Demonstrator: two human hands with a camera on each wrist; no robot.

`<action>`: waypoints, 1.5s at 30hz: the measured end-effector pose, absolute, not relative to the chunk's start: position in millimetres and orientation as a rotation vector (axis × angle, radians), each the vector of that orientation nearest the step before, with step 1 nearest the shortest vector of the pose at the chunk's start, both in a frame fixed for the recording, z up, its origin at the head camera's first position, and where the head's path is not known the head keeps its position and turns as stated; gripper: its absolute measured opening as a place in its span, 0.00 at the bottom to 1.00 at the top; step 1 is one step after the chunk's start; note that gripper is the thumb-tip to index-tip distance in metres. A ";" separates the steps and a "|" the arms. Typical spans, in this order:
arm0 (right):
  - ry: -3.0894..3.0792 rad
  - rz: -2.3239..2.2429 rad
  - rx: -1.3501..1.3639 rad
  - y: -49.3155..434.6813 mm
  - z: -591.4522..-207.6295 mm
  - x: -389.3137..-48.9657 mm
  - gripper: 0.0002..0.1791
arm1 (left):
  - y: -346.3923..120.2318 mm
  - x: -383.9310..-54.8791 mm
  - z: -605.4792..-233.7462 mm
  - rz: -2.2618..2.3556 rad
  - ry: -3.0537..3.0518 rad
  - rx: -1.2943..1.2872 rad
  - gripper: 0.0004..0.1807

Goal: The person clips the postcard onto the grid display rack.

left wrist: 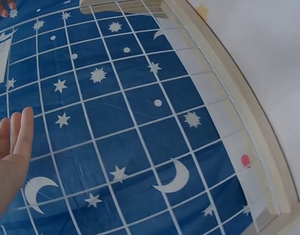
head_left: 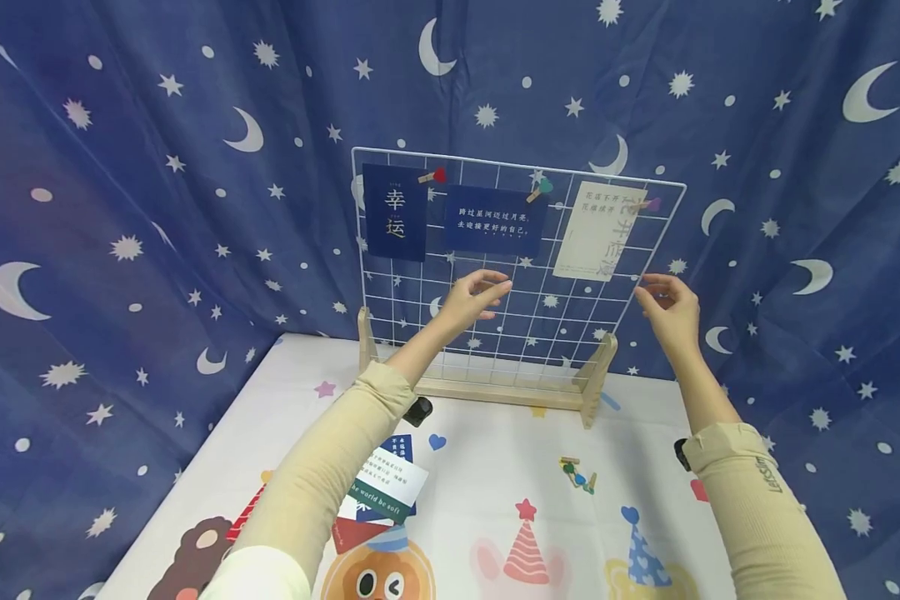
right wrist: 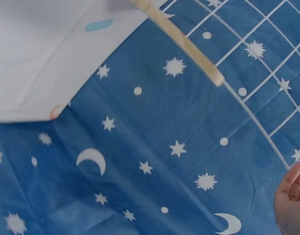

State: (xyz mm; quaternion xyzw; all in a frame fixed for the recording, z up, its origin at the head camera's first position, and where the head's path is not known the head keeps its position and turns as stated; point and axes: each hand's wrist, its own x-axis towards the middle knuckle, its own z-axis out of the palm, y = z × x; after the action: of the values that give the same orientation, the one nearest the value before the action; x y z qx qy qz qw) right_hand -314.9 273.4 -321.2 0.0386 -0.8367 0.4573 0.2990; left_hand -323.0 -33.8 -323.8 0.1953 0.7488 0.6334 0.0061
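Observation:
A white wire grid panel stands upright in a wooden base. Three cards hang on it: a navy card with large characters, a wide navy card, and a cream card. Small wooden clothespins with a red heart, a green heart and a purple heart clip them. My left hand hovers before the grid below the wide card, fingers loosely extended, holding nothing. My right hand is at the grid's right edge, fingers loosely bent; whether the fingertips touch the wire is unclear.
On the white patterned tablecloth, a pile of cards lies partly behind the left sleeve. Several loose clothespins lie at the right. A blue moon-and-star curtain hangs behind the grid.

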 end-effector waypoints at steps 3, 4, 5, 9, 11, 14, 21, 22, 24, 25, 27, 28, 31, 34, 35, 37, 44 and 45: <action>-2.171 1.267 0.124 271.3 -324.1 -311.1 0.18 | -39.6 -322.6 -328.0 1.969 2.338 0.607 0.21; -2.153 1.285 0.134 271.1 -326.2 -310.4 0.18 | -41.4 -322.2 -329.6 1.970 2.333 0.604 0.21; -2.140 1.295 0.137 270.8 -328.6 -309.6 0.18 | -43.3 -321.5 -331.2 1.970 2.324 0.610 0.22; -2.128 1.303 0.156 272.6 -343.5 -307.5 0.17 | -49.5 -316.6 -336.2 1.944 2.288 0.667 0.22; -2.142 1.285 0.160 272.4 -350.2 -304.6 0.17 | -52.7 -313.8 -338.6 1.922 2.281 0.698 0.22; -2.146 1.279 0.156 272.1 -357.7 -300.5 0.16 | -57.8 -310.8 -341.3 1.898 2.291 0.739 0.21; -2.142 1.328 0.193 265.8 -359.0 -284.0 0.15 | -73.3 -305.9 -348.1 1.964 2.265 0.737 0.20; -2.143 1.338 0.201 263.5 -357.1 -279.5 0.15 | -75.7 -305.4 -349.7 1.973 2.262 0.733 0.20; -2.151 1.345 0.221 259.1 -354.1 -270.9 0.14 | -80.4 -303.7 -353.1 1.980 2.268 0.726 0.20; -2.159 1.339 0.231 257.4 -353.4 -267.1 0.14 | -82.9 -302.8 -355.0 1.984 2.271 0.728 0.20; -2.172 1.327 0.251 255.6 -354.6 -261.5 0.14 | -87.3 -300.3 -358.3 1.998 2.277 0.728 0.19; -2.174 1.332 0.263 255.9 -357.1 -260.4 0.14 | -89.5 -299.0 -359.9 2.011 2.273 0.731 0.19; -2.186 1.331 0.295 260.2 -370.3 -261.8 0.14 | -96.3 -295.0 -364.6 2.035 2.270 0.728 0.19; -2.207 1.319 0.309 265.0 -384.0 -264.3 0.13 | -102.4 -291.3 -369.0 2.029 2.288 0.726 0.19; -2.220 1.303 0.314 266.2 -387.5 -264.6 0.14 | -104.2 -290.5 -371.0 2.022 2.300 0.731 0.19; -2.243 1.284 0.330 267.3 -392.4 -263.3 0.13 | -107.3 -287.1 -374.1 2.000 2.344 0.744 0.18; -2.336 1.297 0.403 271.5 -403.7 -254.9 0.12 | -116.4 -273.7 -392.4 1.819 2.610 0.805 0.14; -2.354 1.293 0.406 272.4 -405.5 -253.6 0.12 | -117.8 -272.1 -395.5 1.800 2.632 0.816 0.13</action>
State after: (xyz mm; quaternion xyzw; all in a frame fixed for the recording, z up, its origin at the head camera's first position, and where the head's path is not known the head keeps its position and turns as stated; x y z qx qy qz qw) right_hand -253.6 272.4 -405.5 0.1462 -0.8471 0.4653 0.2109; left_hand -272.1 -117.8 -395.5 0.2472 0.7975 0.5452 -0.0749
